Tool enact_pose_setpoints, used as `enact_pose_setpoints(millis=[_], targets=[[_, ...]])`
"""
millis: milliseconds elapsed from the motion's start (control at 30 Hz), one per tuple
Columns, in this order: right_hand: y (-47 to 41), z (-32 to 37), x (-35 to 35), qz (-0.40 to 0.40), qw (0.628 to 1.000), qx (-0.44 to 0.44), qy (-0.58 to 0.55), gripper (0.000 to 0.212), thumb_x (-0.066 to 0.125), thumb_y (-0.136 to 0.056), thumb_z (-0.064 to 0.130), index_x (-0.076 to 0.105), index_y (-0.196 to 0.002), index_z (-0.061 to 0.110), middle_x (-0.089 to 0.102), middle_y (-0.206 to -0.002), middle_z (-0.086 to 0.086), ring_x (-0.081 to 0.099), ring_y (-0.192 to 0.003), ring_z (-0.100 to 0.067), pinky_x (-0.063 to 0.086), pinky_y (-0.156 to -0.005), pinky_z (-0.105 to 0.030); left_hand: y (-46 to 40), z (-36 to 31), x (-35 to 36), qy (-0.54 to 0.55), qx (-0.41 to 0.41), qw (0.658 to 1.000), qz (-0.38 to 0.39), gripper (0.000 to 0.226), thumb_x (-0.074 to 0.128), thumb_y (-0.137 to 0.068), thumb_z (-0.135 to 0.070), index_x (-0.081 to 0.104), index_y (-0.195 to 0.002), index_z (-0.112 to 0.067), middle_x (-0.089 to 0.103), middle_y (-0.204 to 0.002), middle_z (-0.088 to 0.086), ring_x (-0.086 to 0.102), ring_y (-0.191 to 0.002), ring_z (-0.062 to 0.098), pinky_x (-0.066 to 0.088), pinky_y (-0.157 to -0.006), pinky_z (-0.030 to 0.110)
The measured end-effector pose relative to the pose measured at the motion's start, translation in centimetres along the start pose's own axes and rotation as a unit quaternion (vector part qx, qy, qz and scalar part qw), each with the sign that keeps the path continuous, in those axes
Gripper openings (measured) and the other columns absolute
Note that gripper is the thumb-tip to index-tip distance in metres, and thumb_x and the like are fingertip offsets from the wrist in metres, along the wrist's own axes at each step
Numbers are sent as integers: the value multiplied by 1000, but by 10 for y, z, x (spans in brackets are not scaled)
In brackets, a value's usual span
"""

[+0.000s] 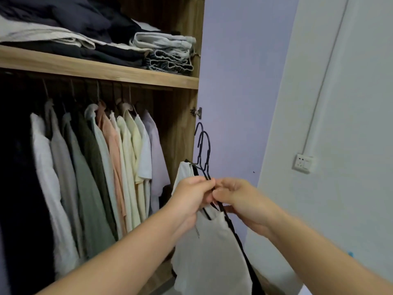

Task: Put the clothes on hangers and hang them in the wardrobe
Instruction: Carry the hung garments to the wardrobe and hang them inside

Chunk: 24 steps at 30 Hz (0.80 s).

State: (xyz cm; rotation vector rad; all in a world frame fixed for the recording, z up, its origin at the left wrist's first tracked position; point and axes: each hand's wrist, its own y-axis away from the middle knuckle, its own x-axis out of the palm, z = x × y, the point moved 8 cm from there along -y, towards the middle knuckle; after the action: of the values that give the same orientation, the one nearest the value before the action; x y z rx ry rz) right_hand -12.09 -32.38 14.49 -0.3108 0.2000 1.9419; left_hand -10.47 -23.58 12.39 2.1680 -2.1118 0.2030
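Your two hands are close together in front of you, just outside the open wardrobe. Your left hand pinches the wire of the black hangers and the top of the white top. Your right hand has its fingers curled and pinches the same spot from the other side. There look to be two thin black hangers, held together, with their hooks pointing up. The white top is soft and plain, with thin black straps and a black edge down its right side. It hangs down from your hands, in the air, next to the wardrobe's right wall.

Farther in, a row of hung shirts fills the rail: white, grey, green, peach, pale yellow and lilac, with dark ones on the left. Above them a wooden shelf holds folded clothes, dark and light. To the right is a lilac wall and a white wall with a socket.
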Motion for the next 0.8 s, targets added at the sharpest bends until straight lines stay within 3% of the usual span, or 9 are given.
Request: enact_pose_setpoints(millis=[100,167,233,300,500,600,633,733,800], targets=[[-23,-13,-12,-18,1000,13,16,17,49,-95,19,59,-108,22,62,-100,4,56,-92,-9,42,-75,-22,-32,-3,-5,5,5,1000,-19,17,55,-92,-12,64,-100,-1,70,-81,1,65,-71,7,53,-72,22],[-36,-26,-12,-33,999,27,22,6,52,-93,24,57,-92,21,56,-86,5,50,-79,-10,40,-75,-25,-54,-4,-13,-2,10,999,-38,15,53,-93,-14,64,-100,-6,70,-92,1,64,-84,9,48,-75,23],[-51,-35,-5,-23,999,22,9,18,52,-93,21,52,-75,21,46,-65,10,41,-62,-6,35,-65,-21,-78,-4,-23,-14,16,998,-59,14,51,-94,-14,65,-93,-13,70,-96,0,63,-90,9,44,-67,18],[-71,-40,-1,-36,999,4,-8,19,50,-94,14,54,-76,18,39,-50,14,33,-47,-1,29,-54,-14,-102,-3,-33,-23,18,997,-68,16,51,-94,-15,65,-87,-17,71,-95,-1,63,-92,10,42,-67,20],[-163,-38,9,-138,990,-43,-2,19,43,-90,-4,55,-80,8,37,-58,2,36,-40,-1,32,-43,-10,-176,0,-58,-79,16,997,-4,31,45,-96,-22,67,-75,-28,69,-105,-2,61,-102,18,43,-97,35],[-213,-27,19,-154,985,-71,-4,30,41,-91,-7,61,-106,9,47,-65,9,48,-47,12,37,-52,-6,-212,-3,-72,8,-21,996,91,21,37,-100,-15,55,-96,-25,70,-97,1,68,-83,12,53,-76,23],[-228,-22,24,-155,985,-77,-2,31,41,-91,-6,60,-110,11,50,-68,8,49,-49,13,38,-55,-5,-224,-6,-80,22,-23,993,114,19,35,-100,-14,51,-102,-24,71,-97,-1,68,-84,11,53,-78,23],[-264,-13,29,-166,981,-95,-36,25,44,-93,-2,63,-93,15,61,-73,-4,53,-56,0,38,-51,-7,-268,-16,-101,19,-5,991,133,24,34,-100,-11,47,-120,-17,71,-103,-3,65,-98,17,45,-100,42],[-287,-9,24,-182,976,-107,-46,29,44,-93,1,62,-83,21,64,-75,0,54,-56,3,39,-51,-5,-295,-24,-112,4,8,995,104,31,34,-99,-7,40,-129,-11,71,-96,-1,65,-91,21,48,-92,39]])
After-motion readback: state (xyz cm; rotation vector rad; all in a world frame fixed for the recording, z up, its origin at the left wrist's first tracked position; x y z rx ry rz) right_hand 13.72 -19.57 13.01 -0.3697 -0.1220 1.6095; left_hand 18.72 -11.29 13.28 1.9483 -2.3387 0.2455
